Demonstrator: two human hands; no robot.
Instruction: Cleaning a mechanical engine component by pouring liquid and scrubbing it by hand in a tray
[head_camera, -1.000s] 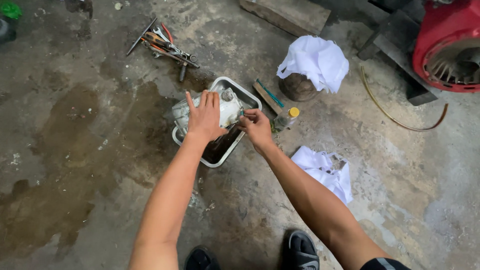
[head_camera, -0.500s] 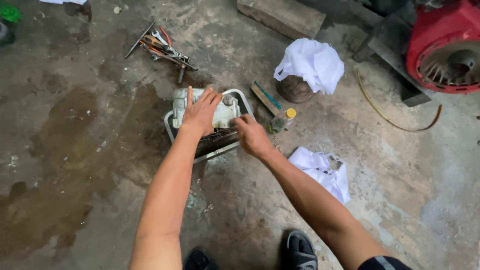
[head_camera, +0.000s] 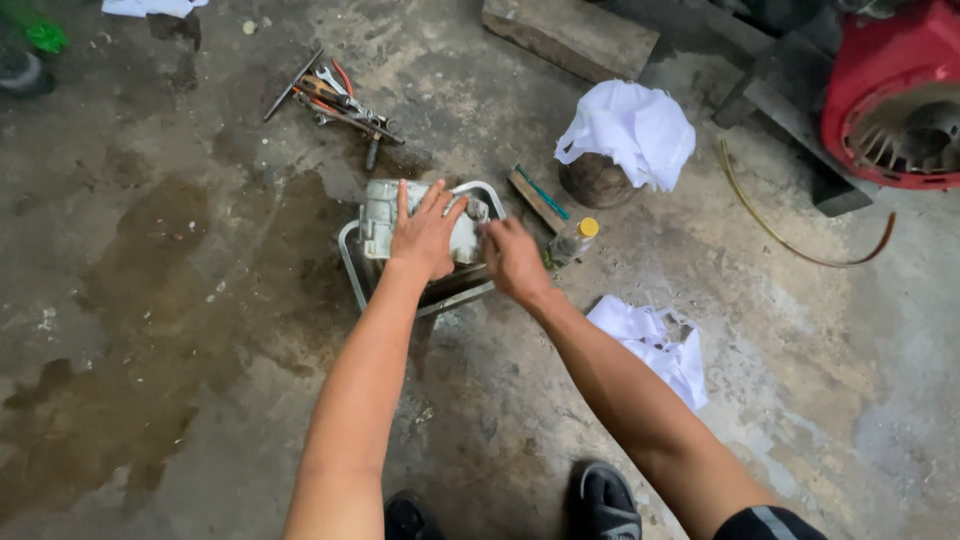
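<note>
Mostly hidden under left hand (head_camera: 425, 235): grey metal part (head_camera: 378, 215) in tray (head_camera: 350, 262).

The floor (head_camera: 150, 330) is rough grey concrete, darkened by wide wet or oily stains on the left and cracked in places. A pile of hand tools (head_camera: 335, 100) lies near the top, with a wooden block (head_camera: 570, 38) beyond it. White rags (head_camera: 630, 130) are draped over a round object, and another white cloth (head_camera: 655, 345) lies lower right. A red engine housing (head_camera: 890, 100) sits in the top right corner, a thin hose (head_camera: 790, 235) curling beside it. Daylight is soft and even.
</note>
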